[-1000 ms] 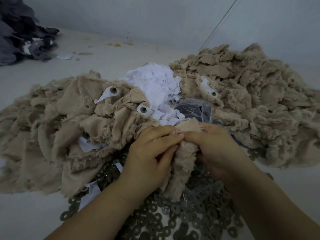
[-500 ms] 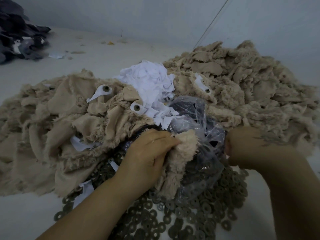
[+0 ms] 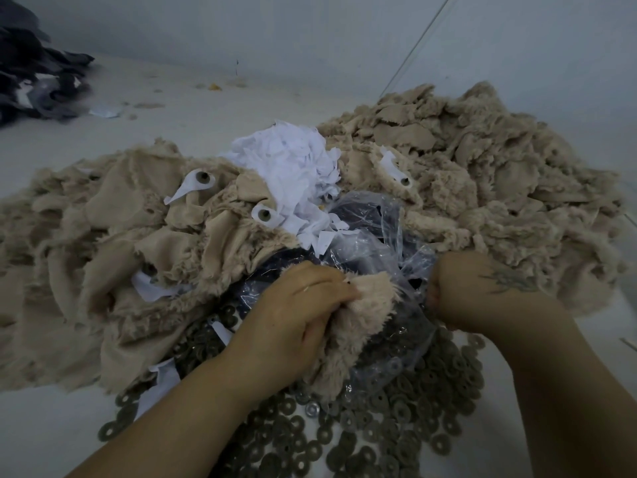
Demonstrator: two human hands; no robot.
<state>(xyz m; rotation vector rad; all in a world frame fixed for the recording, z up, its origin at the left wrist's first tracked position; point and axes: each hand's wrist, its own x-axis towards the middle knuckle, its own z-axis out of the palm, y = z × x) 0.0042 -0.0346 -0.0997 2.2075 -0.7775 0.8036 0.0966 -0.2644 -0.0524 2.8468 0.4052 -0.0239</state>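
Change: a second ago both hands met on the plush piece (image 3: 362, 326). Now the right hand (image 3: 472, 291) has drawn off to the right, and only the left hand (image 3: 293, 319) has the piece.
Meaning: the right hand is probably going for the next small part to fit to the piece.
Left grip: fingers curled tight round the bunched top of the plush piece.
Right grip: fingers tucked under and knuckles up, against the right edge of the clear plastic bag (image 3: 372, 243). I cannot tell whether it pinches the film, a part, or nothing.
Piece's place: near centre, draped over the bag and the washers (image 3: 379, 426) strewn on the surface (image 3: 51, 426).
Hidden: both hands' fingertips. The bag's dark contents are hard to make out.
Around: beige plush heaps lie left (image 3: 103, 236) and right (image 3: 499, 174), with white scraps (image 3: 289, 163) between them.
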